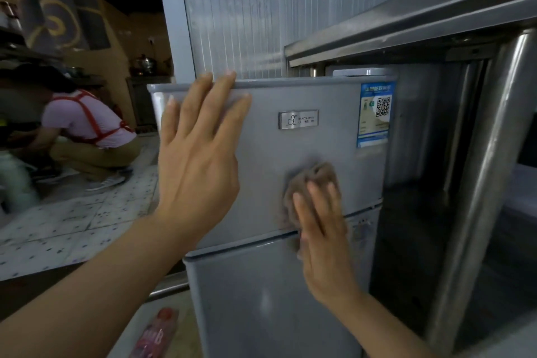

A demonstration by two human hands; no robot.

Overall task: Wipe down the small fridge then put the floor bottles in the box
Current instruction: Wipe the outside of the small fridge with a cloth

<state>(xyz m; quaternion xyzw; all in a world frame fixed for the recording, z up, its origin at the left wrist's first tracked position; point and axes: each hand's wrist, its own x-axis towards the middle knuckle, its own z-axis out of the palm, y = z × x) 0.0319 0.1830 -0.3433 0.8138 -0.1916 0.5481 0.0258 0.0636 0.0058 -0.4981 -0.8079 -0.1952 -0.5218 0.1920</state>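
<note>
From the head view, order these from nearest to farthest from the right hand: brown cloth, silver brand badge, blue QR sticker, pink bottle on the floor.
1. Brown cloth, under the right hand.
2. Silver brand badge, above it.
3. Blue QR sticker, door's upper right.
4. Pink bottle, lower left floor.

The left hand [197, 142] lies flat with straight fingers on the upper door of the fridge [290, 154], its fingertips reaching the top edge at 12 o'clock. At 4 o'clock from it the right hand [322, 229] presses a brown cloth [313, 180] on the door, just above the gap to the lower door. A pink bottle [158, 334] lies on the floor at 7 o'clock, and a crouching person [84, 128] is at 9 o'clock.
</note>
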